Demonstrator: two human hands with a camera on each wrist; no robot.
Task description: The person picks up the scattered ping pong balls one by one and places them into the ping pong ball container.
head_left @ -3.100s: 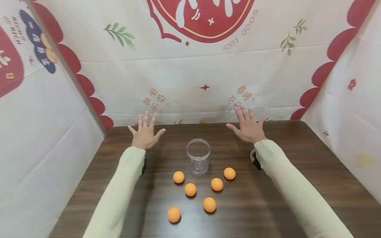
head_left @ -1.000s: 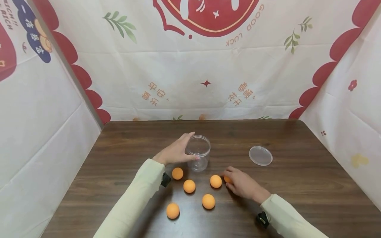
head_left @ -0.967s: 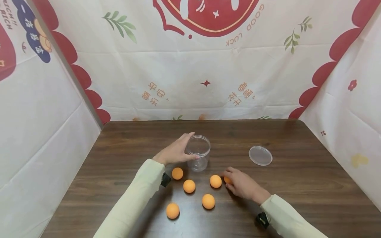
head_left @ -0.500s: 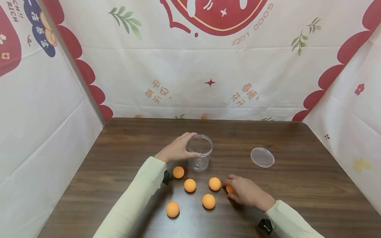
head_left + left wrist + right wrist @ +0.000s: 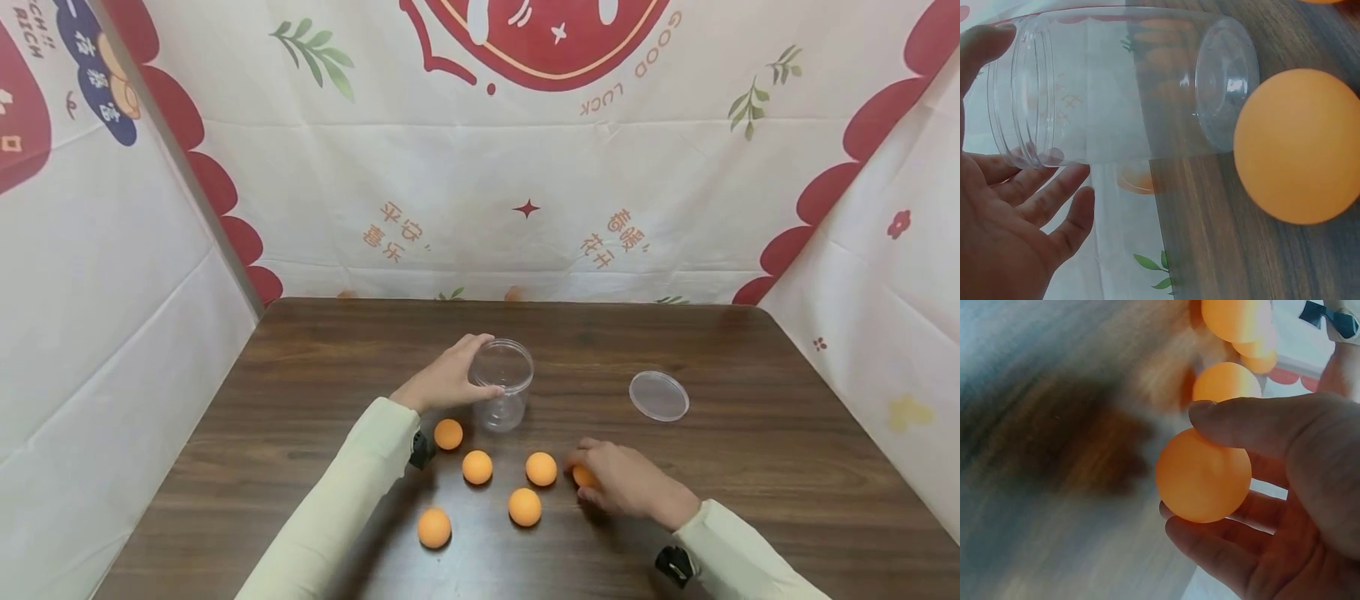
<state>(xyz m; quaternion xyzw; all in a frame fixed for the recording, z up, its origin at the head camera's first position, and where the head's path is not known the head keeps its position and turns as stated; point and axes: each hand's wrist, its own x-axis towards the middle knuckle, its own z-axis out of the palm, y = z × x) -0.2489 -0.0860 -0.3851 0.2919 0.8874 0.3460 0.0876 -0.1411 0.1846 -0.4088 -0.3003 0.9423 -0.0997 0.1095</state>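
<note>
A clear plastic jar [image 5: 507, 410] stands upright and uncapped on the brown wooden table [image 5: 360, 350]. My left hand [image 5: 444, 377] grips it near the rim, thumb on the near side and fingers round the far side. In the left wrist view the thumb and fingers span the threaded neck of the jar [image 5: 1116, 87]. Right of the jar, my right hand [image 5: 628, 483] pinches an orange ping-pong ball [image 5: 583, 476] low over the table. The right wrist view shows this ball [image 5: 1204, 478] between the thumb and the fingertips.
Several more orange ping-pong balls [image 5: 541, 469] lie loose in front of the jar, one ball [image 5: 448, 434] close by my left wrist. A round clear lid [image 5: 658, 396] lies flat on the right. Printed white cloth [image 5: 465, 167] hangs behind and at both sides.
From spread flat near the far edge, my left hand has come to the jar and my right hand to a ball. Lately the right hand and its ball shifted slightly nearer and rightward.
</note>
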